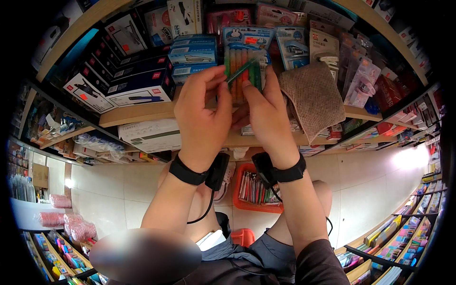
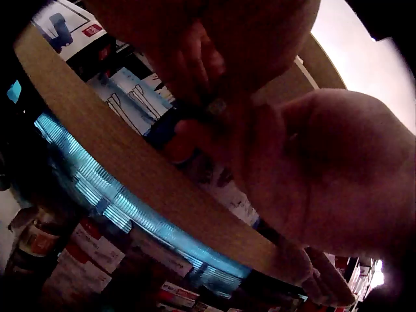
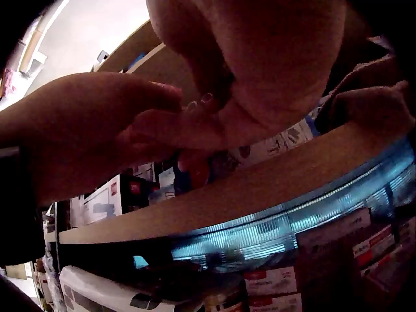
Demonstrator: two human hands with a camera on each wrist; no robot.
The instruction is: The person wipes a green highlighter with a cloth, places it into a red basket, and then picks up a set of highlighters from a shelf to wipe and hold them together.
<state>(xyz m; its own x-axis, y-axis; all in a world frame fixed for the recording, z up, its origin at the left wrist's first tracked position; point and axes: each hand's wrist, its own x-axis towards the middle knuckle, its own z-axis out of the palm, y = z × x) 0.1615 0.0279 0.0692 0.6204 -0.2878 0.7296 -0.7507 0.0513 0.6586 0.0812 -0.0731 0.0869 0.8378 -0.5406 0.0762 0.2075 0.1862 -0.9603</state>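
In the head view my left hand (image 1: 204,111) pinches the lower end of a slim green pen-like item (image 1: 241,71) between thumb and fingers. My right hand (image 1: 268,114) grips a clear pack of green and orange sticks (image 1: 239,57), its thumb across the front. The slim item slants up over the pack, which has a blue card top (image 1: 247,33). Both hands are close together above the shelf edge. In the left wrist view the right hand (image 2: 344,162) comes in from the right; in the right wrist view the left hand (image 3: 84,123) comes from the left. Both wrist views are dark and hide the fingertips.
A wooden shelf (image 1: 164,113) bears dark boxes (image 1: 137,85) on the left, blue boxes (image 1: 192,50) behind the left hand and hanging packs on the right. A brown cloth (image 1: 316,99) drapes over its edge. Below stands an orange basket (image 1: 259,207) of pens.
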